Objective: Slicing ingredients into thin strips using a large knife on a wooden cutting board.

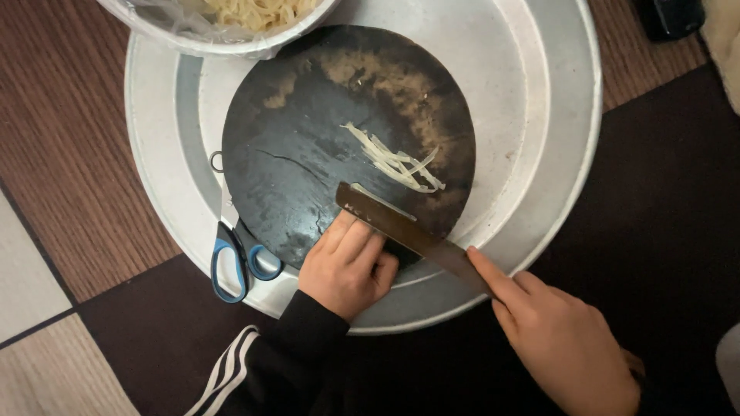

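Looking down, I log each item against the round dark board (pixel 308 146) as my landmark.

Board: a dark, worn, round board, cracked near its lower edge, lying inside a big silver tray (pixel 555 177).

Left hand (pixel 348 266): I see it at the board's lower edge, fingers curled and pressed together, their tips lying on the board just beside the knife blade. Its grip is closed on nothing that I can make out; whatever lies under the fingertips is hidden by the blade. A dark sleeve with white stripes (pixel 231 370) runs back from the wrist.

Right hand (pixel 559 343): below and to the right of the board, grip clamped on the knife handle, with the forefinger stretched along the top of the blade.

Knife (pixel 405 229): a long, dark blade crossing the board's lower right edge, slanting up and left from the right hand. A pale strip shows along its upper side.

Pale strips (pixel 397 162): a small heap of thin cut strips on the board, just above the blade, right of the board's middle.

Scissors (pixel 235 258): blue-handled, in the tray at the board's lower left edge.

Bowl (pixel 223 35): above the board, on the tray's upper left rim, lined with clear plastic and holding pale noodle-like strips.

Floor (pixel 85 192): brown, dark and pale squares under the tray.
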